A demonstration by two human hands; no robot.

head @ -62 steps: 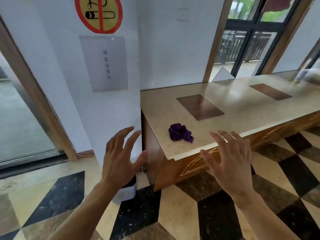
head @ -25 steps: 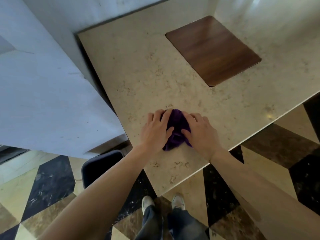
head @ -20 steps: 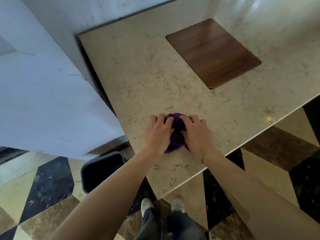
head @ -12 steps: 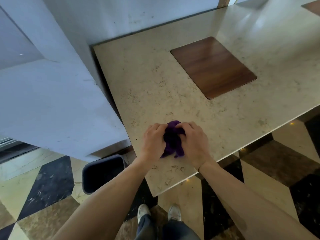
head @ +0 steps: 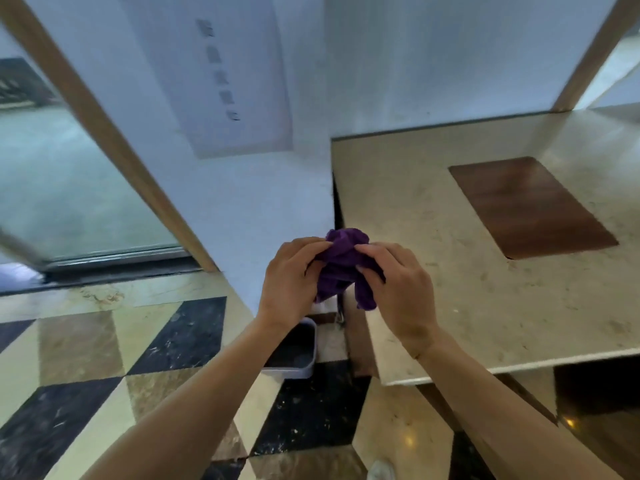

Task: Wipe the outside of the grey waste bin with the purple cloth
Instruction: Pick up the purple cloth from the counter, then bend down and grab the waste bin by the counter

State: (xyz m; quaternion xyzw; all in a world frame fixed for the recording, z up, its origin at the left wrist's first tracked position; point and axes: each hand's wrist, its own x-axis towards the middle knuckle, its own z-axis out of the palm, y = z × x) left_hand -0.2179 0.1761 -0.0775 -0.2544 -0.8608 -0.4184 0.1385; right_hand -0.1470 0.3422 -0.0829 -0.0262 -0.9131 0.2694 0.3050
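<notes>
Bare forearms, no sleeves or jewellery — one pale shoe (head: 381, 471) below.

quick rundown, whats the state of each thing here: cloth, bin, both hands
purple cloth: bunched up, lifted off the counter, held by both hands
grey waste bin: upright on the floor, open top, untouched
left hand: closed on the cloth
right hand: closed on the cloth
</notes>
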